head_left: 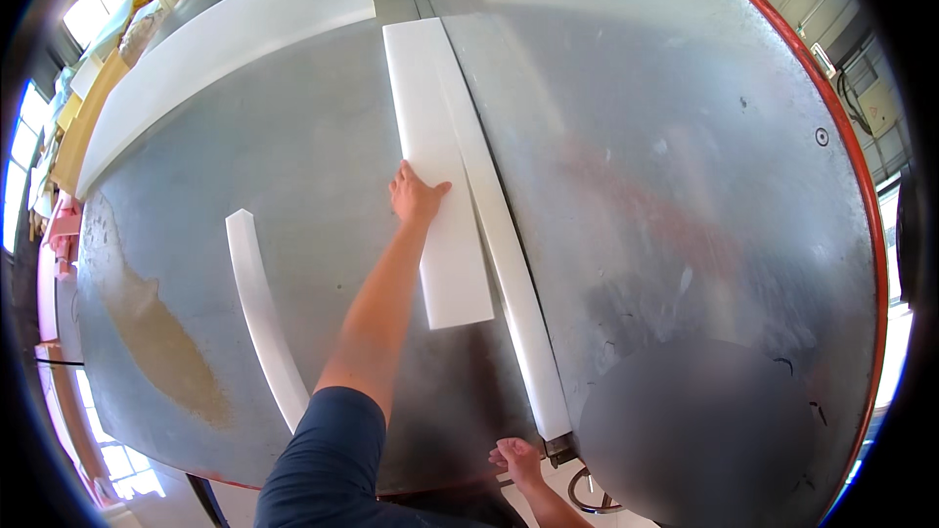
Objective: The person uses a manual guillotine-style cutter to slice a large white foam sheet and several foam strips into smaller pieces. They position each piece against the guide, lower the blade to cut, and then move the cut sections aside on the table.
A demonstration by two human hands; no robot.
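Your left hand (416, 198) rests flat, fingers spread, on the white foam slab (435, 166) lying on the metal tabletop (313, 137) beside the fence strip (509, 254); your right hand (516, 458), loosely curled, holds nothing visible; one thin strip (259, 313) already cut, slab largely uncut.

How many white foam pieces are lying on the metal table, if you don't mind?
4: a wide slab far left, a board under the left hand, a narrow strip beside it, a thin strip near left.

1. A single head-worn fisheye view looks steeply down from above the person's shoulders onto a wide metal tabletop (293, 156).
2. It faces forward across the tabletop, whose straight edges bow toward the rim.
3. The near edge and the person's forearms enter from the bottom, close to the lens.
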